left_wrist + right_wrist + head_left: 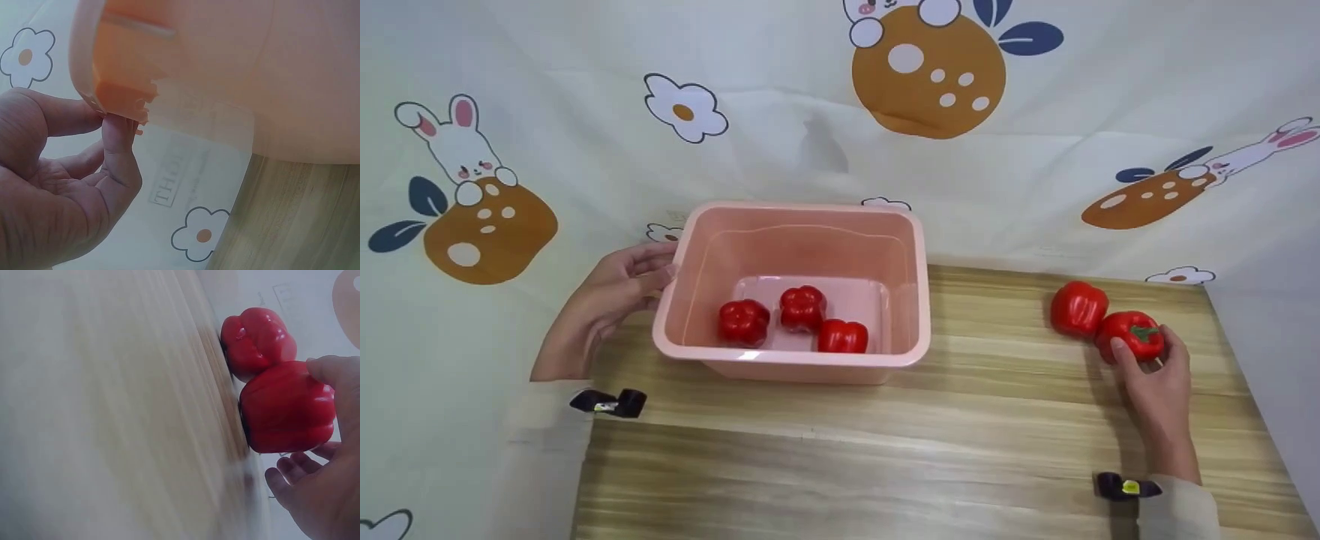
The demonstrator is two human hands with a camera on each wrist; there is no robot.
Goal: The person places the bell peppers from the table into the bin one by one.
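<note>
Fingers of the right hand [1159,379] curled round a pepper [1132,335] near the desk's right edge; lifting seemed next. The left hand [615,296] pinched the bin [911,300] rim.

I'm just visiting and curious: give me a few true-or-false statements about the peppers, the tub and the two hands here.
1. Three red peppers lie in the pink tub. True.
2. The right hand grips the pepper with the green stem. True.
3. The left hand holds a pepper. False: it touches the tub's rim.
4. The second pepper on the table stands far from the gripped one. False: they touch.
5. The tub is blue. False: pink.
</note>
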